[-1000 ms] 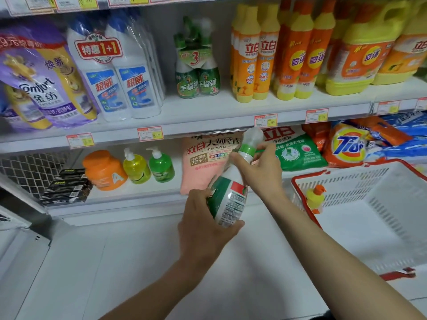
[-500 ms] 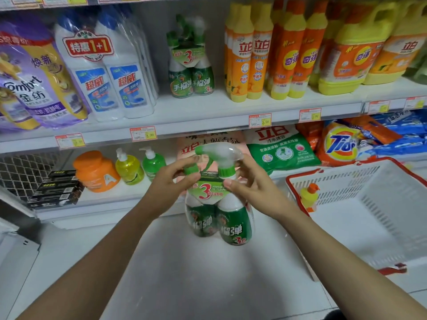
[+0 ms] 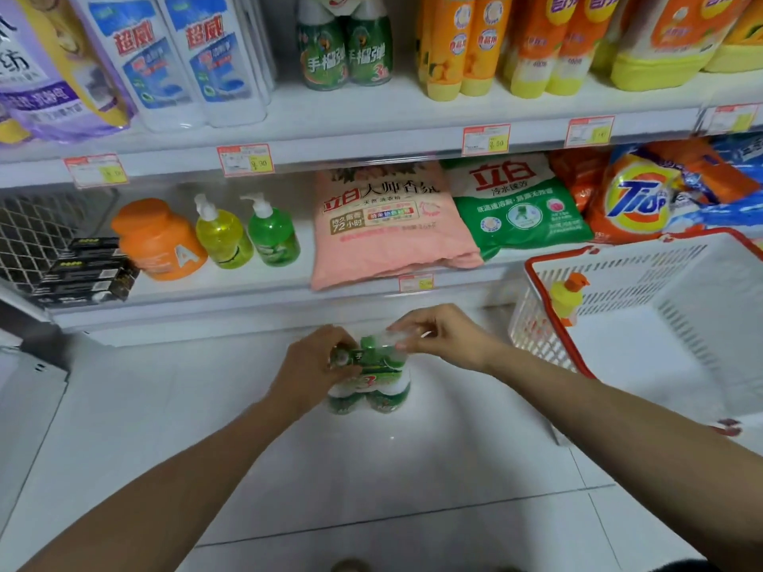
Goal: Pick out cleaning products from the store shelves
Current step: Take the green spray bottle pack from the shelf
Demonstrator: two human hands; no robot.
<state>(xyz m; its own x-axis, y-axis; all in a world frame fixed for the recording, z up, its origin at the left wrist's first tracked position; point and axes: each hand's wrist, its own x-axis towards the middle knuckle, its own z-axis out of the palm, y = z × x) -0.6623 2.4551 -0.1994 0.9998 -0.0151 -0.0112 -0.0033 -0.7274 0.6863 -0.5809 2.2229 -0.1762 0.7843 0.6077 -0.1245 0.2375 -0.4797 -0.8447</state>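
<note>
Left hand (image 3: 313,361) wraps one neck, right hand (image 3: 441,336) pinches the sprayer of the twin-pack (image 3: 369,392), down near the floor (image 3: 371,489) beside the basket (image 3: 644,274); likely liquid-heavy and film-slick, so the necks look the surest hold.

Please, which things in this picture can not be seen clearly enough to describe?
All in the head view:
- Twin pack of spray bottles: tops covered by the left hand and right hand; label blurred.
- Price tags: print too small.
- Basket: right side cut off by the frame edge.
- Orange bottles, top right: caps cut off by the top edge.
</note>
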